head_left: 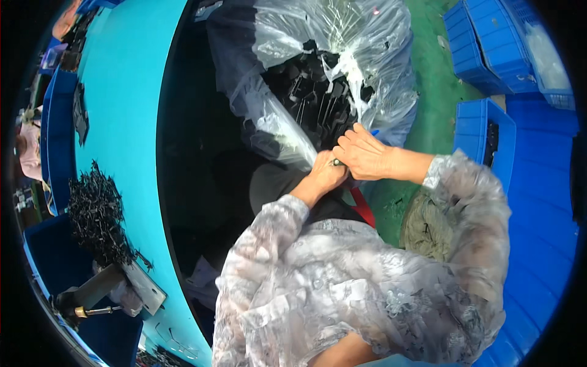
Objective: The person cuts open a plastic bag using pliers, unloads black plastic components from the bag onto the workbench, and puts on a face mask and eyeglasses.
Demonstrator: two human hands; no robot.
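Observation:
A large clear plastic bag [391, 73] stands in front of me, its mouth spread wide around a heap of black plastic parts [312, 92]. My right hand [365, 154] is closed on the bag's near edge, where the film is drawn into a taut, whitish strand. Just left of it and touching it, my left hand [329, 172] is also closed, with a ring on one finger. Another fold of the bag runs down to the left hand's fingers. Exactly how the film lies inside the fists is hidden.
On my left runs a turquoise table [131, 79] bearing a pile of black parts [98, 211], a metal plate [143, 287] and a screwdriver [92, 311]. Blue crates [483, 43] stand at the right on the green floor [428, 116]. A greyish sack [425, 226] lies by my right arm.

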